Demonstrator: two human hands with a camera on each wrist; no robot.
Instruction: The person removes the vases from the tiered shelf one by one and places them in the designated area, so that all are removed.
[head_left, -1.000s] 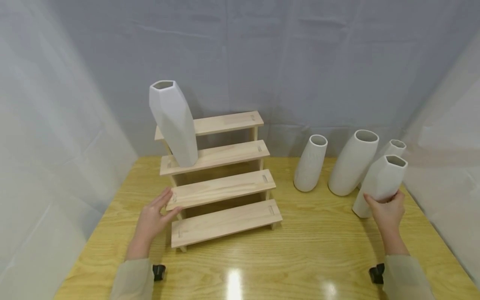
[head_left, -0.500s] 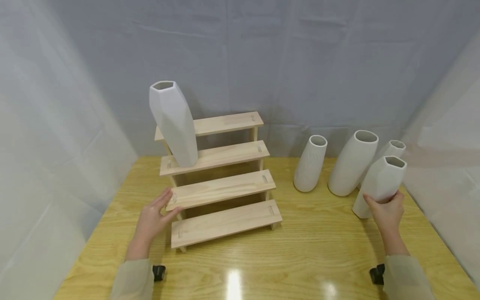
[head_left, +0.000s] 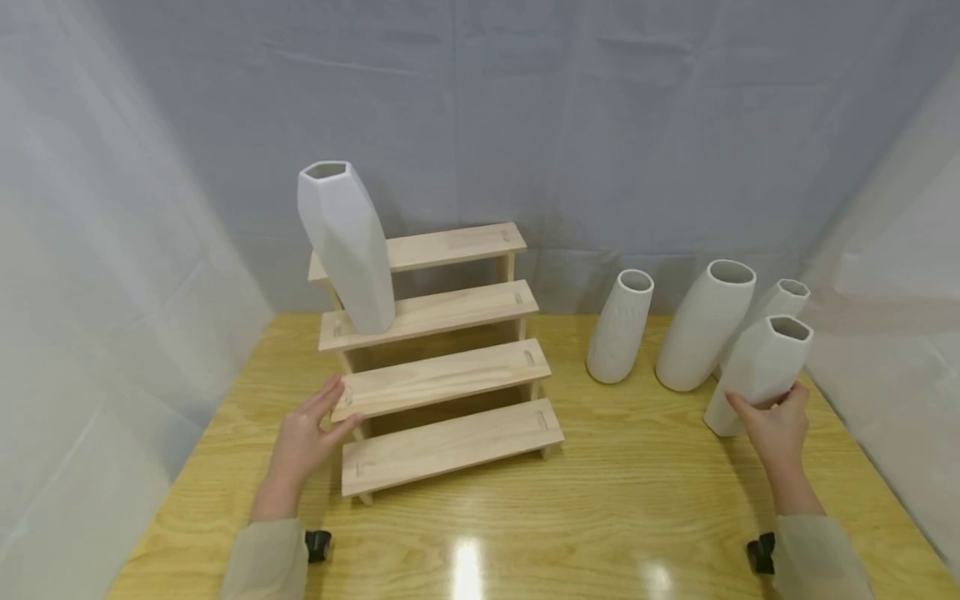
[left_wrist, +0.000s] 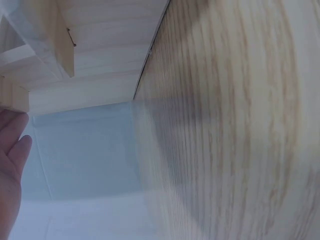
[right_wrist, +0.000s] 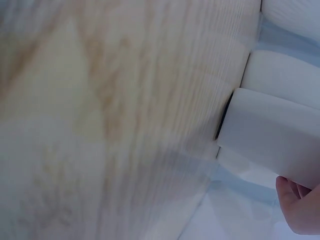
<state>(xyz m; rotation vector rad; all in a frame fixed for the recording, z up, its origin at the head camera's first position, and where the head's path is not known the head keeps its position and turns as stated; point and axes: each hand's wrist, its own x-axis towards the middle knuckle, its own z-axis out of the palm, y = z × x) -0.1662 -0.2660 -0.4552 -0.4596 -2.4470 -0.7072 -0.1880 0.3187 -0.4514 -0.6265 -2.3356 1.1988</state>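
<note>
My right hand (head_left: 780, 425) grips a short white faceted vase (head_left: 765, 367), thumb on its near side and fingers round the right. Its base is close over the table, with a dark shadow line along the base edge in the right wrist view. On the left, my left hand (head_left: 303, 437) touches the left end of the second-lowest board of a wooden stepped shelf (head_left: 450, 379), its fingers nearly straight and the thumb at the board's front edge. A tall white faceted vase (head_left: 348, 250) stands at the left end of the second board from the top.
Right of the shelf stand a slim white textured vase (head_left: 619, 329) and a wider round-mouthed vase (head_left: 705, 329). Another white vase (head_left: 783, 296) is partly hidden behind the held one. Grey cloth (head_left: 480, 125) hangs behind the wooden table (head_left: 622, 500).
The top of the vase in my right hand has dropped slightly toward me, while its base stays about where it was. My right wrist has shifted slightly right; my left hand looks unmoved.
</note>
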